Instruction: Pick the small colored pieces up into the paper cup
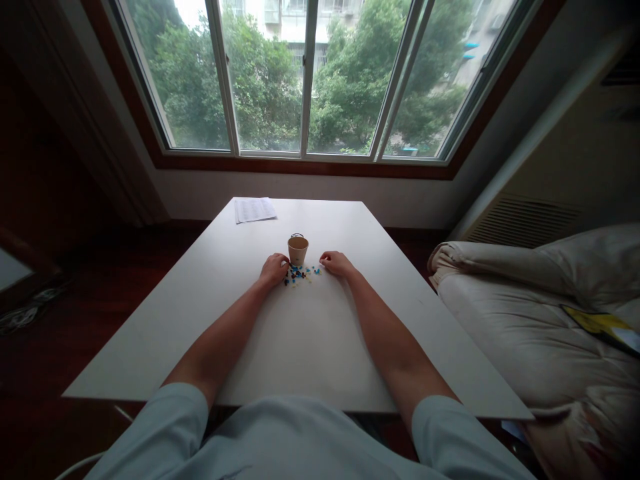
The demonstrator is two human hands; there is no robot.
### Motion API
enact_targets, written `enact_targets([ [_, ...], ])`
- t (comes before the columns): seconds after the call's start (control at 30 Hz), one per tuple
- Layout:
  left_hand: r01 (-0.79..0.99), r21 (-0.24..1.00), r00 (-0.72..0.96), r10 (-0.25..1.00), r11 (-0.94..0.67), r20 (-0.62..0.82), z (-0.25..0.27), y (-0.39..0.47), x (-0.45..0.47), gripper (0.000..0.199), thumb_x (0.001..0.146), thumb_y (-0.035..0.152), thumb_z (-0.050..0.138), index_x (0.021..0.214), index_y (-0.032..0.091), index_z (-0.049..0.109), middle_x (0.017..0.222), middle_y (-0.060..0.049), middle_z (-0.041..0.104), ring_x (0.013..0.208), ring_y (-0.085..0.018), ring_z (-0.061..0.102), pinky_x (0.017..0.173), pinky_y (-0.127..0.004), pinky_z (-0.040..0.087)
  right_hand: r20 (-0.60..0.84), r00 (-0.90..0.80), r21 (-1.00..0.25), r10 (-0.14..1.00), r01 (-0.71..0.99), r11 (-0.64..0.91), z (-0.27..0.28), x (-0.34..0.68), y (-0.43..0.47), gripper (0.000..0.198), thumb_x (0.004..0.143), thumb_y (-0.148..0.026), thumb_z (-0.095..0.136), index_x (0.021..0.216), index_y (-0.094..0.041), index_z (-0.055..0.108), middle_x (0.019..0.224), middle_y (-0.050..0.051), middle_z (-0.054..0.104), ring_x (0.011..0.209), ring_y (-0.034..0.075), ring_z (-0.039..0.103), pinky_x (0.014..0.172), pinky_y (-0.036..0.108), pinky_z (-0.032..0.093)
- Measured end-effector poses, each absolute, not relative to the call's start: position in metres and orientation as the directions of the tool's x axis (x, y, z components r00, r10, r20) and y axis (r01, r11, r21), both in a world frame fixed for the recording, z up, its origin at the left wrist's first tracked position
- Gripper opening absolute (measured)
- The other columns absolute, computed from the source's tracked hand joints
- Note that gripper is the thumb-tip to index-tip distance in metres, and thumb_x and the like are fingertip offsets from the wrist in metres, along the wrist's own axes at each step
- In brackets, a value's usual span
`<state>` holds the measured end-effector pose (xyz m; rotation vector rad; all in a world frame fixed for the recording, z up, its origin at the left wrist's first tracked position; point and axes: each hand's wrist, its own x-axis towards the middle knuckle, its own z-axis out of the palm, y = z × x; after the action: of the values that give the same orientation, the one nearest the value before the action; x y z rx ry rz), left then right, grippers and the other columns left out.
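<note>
A brown paper cup (298,252) stands upright on the white table (310,347). Just in front of it lies a scatter of small pieces (298,273) in blue, dark and pale yellow, too small to name. My left hand (275,269) rests at the left of the cup, its fingers curled in by the edge of the pieces. To the right, my right hand (338,263) is bent with its fingertips together near a few blue bits, apart from the cup. Whatever either hand may hold is too small to make out.
Several printed sheets of paper (254,209) lie at the table's far left corner. Behind the cup is a thin dark loop (297,235). A pale sofa (490,313) stands to the right, and a window (305,80) is beyond the table. Cables (33,310) lie on the floor at left.
</note>
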<state>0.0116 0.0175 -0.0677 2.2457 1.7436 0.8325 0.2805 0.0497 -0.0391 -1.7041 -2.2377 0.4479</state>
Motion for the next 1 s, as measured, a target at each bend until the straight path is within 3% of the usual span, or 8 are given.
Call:
enact_targets([
  [0.17, 0.829, 0.482, 0.151, 0.943, -0.283, 0.296, -0.064, 0.017, 0.015, 0.029, 0.089, 0.023, 0.052, 0.103, 0.022, 0.077, 0.114, -0.008, 0.07, 0.109, -0.022, 0.061, 0.099, -0.032, 0.047, -0.03, -0.398, -0.401, 0.917, 0.845, 0.354, -0.035, 0.272, 0.046, 0.02, 0.089, -0.027, 0.062, 0.102, -0.024, 0.076, 0.099, 0.002, 0.075, 0.086, 0.016, 0.064, 0.07, 0.021, 0.042],
  [0.33, 0.834, 0.494, 0.114, 0.952, -0.248, 0.285, -0.059, 0.015, 0.017, 0.029, 0.09, 0.024, 0.052, 0.102, 0.023, 0.078, 0.112, -0.007, 0.071, 0.106, -0.021, 0.063, 0.097, -0.032, 0.048, -0.002, -0.435, -0.424, 0.901, 0.816, 0.393, -0.032, 0.257, 0.039, 0.028, 0.087, -0.015, 0.055, 0.101, -0.024, 0.077, 0.099, 0.002, 0.075, 0.088, 0.016, 0.064, 0.075, 0.021, 0.043],
  [0.5, 0.81, 0.534, 0.118, 0.96, -0.242, 0.256, -0.055, 0.012, 0.018, 0.027, 0.09, 0.024, 0.053, 0.102, 0.024, 0.078, 0.11, -0.005, 0.074, 0.104, -0.021, 0.065, 0.095, -0.03, 0.049, -0.041, -0.472, -0.598, 0.881, 0.718, 0.357, -0.037, 0.251, 0.034, 0.032, 0.083, -0.012, 0.052, 0.101, -0.023, 0.077, 0.086, -0.001, 0.075, 0.074, 0.013, 0.063, 0.073, 0.021, 0.046],
  [0.63, 0.773, 0.595, 0.088, 0.966, -0.219, 0.242, -0.053, 0.011, 0.017, 0.027, 0.09, 0.026, 0.053, 0.101, 0.026, 0.078, 0.107, -0.003, 0.076, 0.102, -0.021, 0.067, 0.092, -0.03, 0.05, 0.1, -0.319, -0.695, 0.943, 0.655, 0.295, -0.046, 0.259, 0.036, 0.034, 0.084, -0.013, 0.046, 0.101, -0.02, 0.075, 0.085, -0.001, 0.074, 0.072, 0.013, 0.062, 0.071, 0.022, 0.046],
  [0.73, 0.773, 0.596, 0.087, 0.967, -0.216, 0.238, -0.053, 0.01, 0.018, 0.027, 0.089, 0.024, 0.054, 0.1, 0.026, 0.079, 0.107, -0.003, 0.076, 0.102, -0.022, 0.068, 0.092, -0.031, 0.051, 0.209, -0.203, -0.645, 0.957, 0.707, 0.291, -0.052, 0.262, 0.04, 0.03, 0.083, -0.012, 0.049, 0.094, -0.02, 0.076, 0.09, 0.001, 0.073, 0.083, 0.015, 0.063, 0.077, 0.023, 0.047],
  [1.0, 0.774, 0.591, 0.1, 0.965, -0.228, 0.243, -0.05, 0.009, 0.021, 0.027, 0.089, 0.023, 0.054, 0.1, 0.026, 0.079, 0.107, -0.003, 0.076, 0.101, -0.021, 0.068, 0.093, -0.031, 0.051, 0.289, -0.378, -0.502, 0.88, 0.723, 0.475, -0.061, 0.241, 0.032, 0.028, 0.084, -0.01, 0.056, 0.092, -0.024, 0.078, 0.099, 0.002, 0.067, 0.087, 0.014, 0.06, 0.083, 0.023, 0.046],
])
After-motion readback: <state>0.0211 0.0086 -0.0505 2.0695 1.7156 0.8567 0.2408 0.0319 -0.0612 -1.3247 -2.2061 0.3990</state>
